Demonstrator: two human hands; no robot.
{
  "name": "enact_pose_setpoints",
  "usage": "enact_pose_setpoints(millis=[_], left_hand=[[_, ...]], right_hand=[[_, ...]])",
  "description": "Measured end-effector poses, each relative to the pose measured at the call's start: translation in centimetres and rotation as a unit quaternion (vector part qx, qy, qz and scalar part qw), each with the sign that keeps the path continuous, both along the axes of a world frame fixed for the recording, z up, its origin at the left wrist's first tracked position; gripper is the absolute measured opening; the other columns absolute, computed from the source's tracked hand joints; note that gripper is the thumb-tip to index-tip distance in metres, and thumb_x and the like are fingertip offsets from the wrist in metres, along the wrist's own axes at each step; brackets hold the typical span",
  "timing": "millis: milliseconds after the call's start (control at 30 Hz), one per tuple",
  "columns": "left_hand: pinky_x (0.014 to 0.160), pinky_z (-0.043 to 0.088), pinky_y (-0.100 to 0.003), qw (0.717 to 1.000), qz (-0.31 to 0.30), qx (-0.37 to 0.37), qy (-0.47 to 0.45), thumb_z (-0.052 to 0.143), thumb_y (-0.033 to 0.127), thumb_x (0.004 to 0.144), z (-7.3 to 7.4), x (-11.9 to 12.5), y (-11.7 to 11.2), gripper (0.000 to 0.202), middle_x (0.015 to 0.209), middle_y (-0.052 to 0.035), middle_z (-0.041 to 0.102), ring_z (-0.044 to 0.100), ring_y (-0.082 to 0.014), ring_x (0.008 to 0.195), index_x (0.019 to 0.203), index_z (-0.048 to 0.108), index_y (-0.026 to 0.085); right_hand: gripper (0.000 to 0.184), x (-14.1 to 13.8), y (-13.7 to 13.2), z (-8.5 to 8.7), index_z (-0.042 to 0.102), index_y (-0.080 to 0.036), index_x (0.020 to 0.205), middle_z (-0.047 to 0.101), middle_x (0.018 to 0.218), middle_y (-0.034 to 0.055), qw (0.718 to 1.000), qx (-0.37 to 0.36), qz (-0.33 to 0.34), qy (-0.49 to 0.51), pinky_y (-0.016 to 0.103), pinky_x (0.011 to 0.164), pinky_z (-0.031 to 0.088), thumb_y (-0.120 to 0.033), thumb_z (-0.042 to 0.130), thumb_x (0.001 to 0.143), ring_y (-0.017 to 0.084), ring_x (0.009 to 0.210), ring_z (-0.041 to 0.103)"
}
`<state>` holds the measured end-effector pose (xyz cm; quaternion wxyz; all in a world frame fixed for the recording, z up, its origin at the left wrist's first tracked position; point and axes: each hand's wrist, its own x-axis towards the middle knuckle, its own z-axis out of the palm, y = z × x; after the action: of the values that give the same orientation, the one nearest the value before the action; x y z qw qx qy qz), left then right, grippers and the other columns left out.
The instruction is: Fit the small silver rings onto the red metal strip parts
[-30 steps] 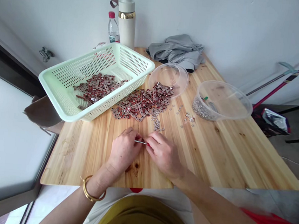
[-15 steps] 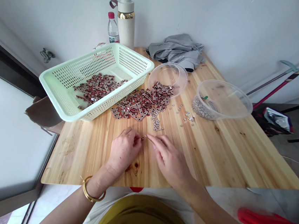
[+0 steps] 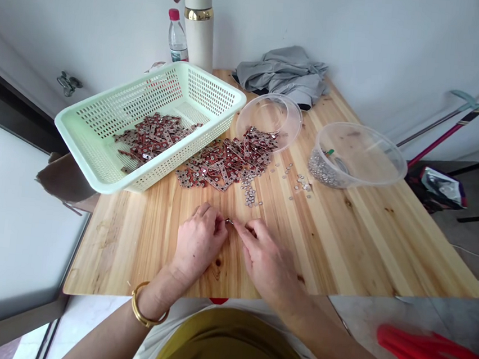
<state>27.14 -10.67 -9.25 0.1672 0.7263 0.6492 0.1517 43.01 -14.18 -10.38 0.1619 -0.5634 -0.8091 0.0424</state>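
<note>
My left hand [image 3: 199, 243] rests on the wooden table [image 3: 344, 240] with its fingers curled round a small metal piece [image 3: 229, 221] whose end pokes out at the fingertips. My right hand [image 3: 268, 261] lies beside it, fingers half stretched, the forefinger tip touching that same piece. Just beyond my hands lies a pile of red-brown metal strips [image 3: 224, 164] and a small scatter of silver bits [image 3: 251, 196].
A pale green basket [image 3: 98, 154] holding more strips sits at the back left. A tipped clear bowl [image 3: 271, 117] and a larger clear bowl [image 3: 360, 157] with silver bits stand to the right. A flask [image 3: 199, 26], bottle [image 3: 177, 38] and grey cloth [image 3: 281, 73] line the wall.
My right hand let go of the thin pin it pinched a second ago, opened, then drew back in until its forefinger met the piece in my left hand. The view shifted slightly.
</note>
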Motion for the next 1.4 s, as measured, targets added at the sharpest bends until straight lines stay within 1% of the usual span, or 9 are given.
enact_pose_setpoints(millis=[100,200,467,767,933,1133,1233,1333,1400], left_hand=[[0.061,0.041,-0.027,1.0,0.002,-0.003,0.006,0.05,0.021,0.088,0.0,0.0,0.1,0.011,0.087,-0.0032,0.063,0.061,-0.0172,0.08,0.078,0.057,0.02],[0.062,0.041,-0.027,1.0,0.003,-0.001,0.008,0.05,0.021,0.087,0.0,0.1,0.2,0.011,0.086,-0.003,0.063,0.061,-0.0173,0.08,0.078,0.056,0.02],[0.062,0.041,-0.028,1.0,0.003,0.002,0.011,0.051,0.02,0.087,-0.1,0.0,0.1,0.009,0.086,-0.0031,0.063,0.061,-0.0178,0.08,0.079,0.055,0.02],[0.061,0.041,-0.028,1.0,0.003,0.012,0.013,0.052,0.019,0.087,-0.2,0.0,0.0,0.01,0.085,-0.0023,0.063,0.061,-0.0174,0.079,0.077,0.054,0.02],[0.061,0.041,-0.028,1.0,0.005,0.018,0.017,0.053,0.019,0.087,0.0,-0.1,0.1,0.011,0.083,-0.0017,0.062,0.061,-0.0174,0.078,0.076,0.054,0.02],[0.062,0.042,-0.028,1.0,0.006,0.025,0.004,0.053,0.018,0.086,-0.6,0.3,-0.2,0.011,0.082,-0.0024,0.062,0.061,-0.0176,0.077,0.075,0.055,0.02],[0.061,0.044,-0.027,0.997,-0.01,0.056,-0.048,0.054,0.016,0.086,0.9,-0.4,0.0,0.011,0.079,-0.0018,0.063,0.061,-0.0155,0.071,0.076,0.058,0.019],[0.067,0.048,-0.026,0.98,-0.002,0.178,-0.092,0.052,0.018,0.089,4.7,-3.3,1.6,0.012,0.084,-0.0025,0.065,0.061,-0.0138,0.072,0.085,0.064,0.02],[0.068,0.048,-0.029,0.96,0.055,0.275,-0.03,0.054,0.025,0.091,7.4,-5.8,3.2,0.015,0.088,-0.0043,0.067,0.061,-0.016,0.075,0.089,0.068,0.021]], right_hand=[[0.051,-0.3,-0.3,-0.3,0.053,-0.026,0.135,0.063,0.092,0.0067,0.998,0.039,0.003,-0.052,0.029,0.047,0.043,-0.006,0.039,0.09,0.018,0.067,0.059],[0.053,-0.4,-0.5,-0.3,0.051,-0.022,0.137,0.063,0.093,0.0089,0.996,0.044,0.016,-0.075,0.031,0.048,0.043,-0.004,0.041,0.088,0.02,0.072,0.06],[0.042,0.2,-0.1,0.2,0.056,-0.022,0.133,0.063,0.097,0.0064,1.0,-0.005,0.001,0.011,0.029,0.051,0.043,-0.011,0.043,0.094,0.017,0.072,0.062],[0.046,0.0,-0.4,-0.3,0.052,-0.021,0.136,0.063,0.097,0.0049,0.999,0.019,0.014,-0.039,0.029,0.051,0.042,-0.01,0.045,0.093,0.016,0.068,0.059],[0.05,-0.2,-0.6,-0.2,0.048,-0.018,0.139,0.063,0.097,0.0066,0.996,0.037,0.028,-0.073,0.03,0.054,0.046,-0.006,0.044,0.091,0.019,0.077,0.06],[0.049,-0.4,-0.3,0.1,0.052,-0.014,0.136,0.063,0.096,0.0085,0.997,0.018,0.039,-0.07,0.031,0.053,0.048,-0.004,0.044,0.089,0.021,0.078,0.062],[0.044,0.4,0.2,0.3,0.054,-0.018,0.134,0.062,0.1,0.0071,0.999,0.003,0.029,0.035,0.029,0.059,0.05,-0.007,0.041,0.093,0.018,0.076,0.063],[0.037,1.8,0.9,0.8,0.056,-0.019,0.129,0.062,0.099,0.0073,0.988,0.023,-0.009,0.151,0.029,0.069,0.051,-0.013,0.039,0.097,0.017,0.08,0.063],[0.032,2.8,1.5,1.1,0.058,-0.018,0.125,0.062,0.097,0.0079,0.981,0.04,-0.037,0.188,0.031,0.073,0.051,-0.018,0.041,0.098,0.018,0.082,0.063]])
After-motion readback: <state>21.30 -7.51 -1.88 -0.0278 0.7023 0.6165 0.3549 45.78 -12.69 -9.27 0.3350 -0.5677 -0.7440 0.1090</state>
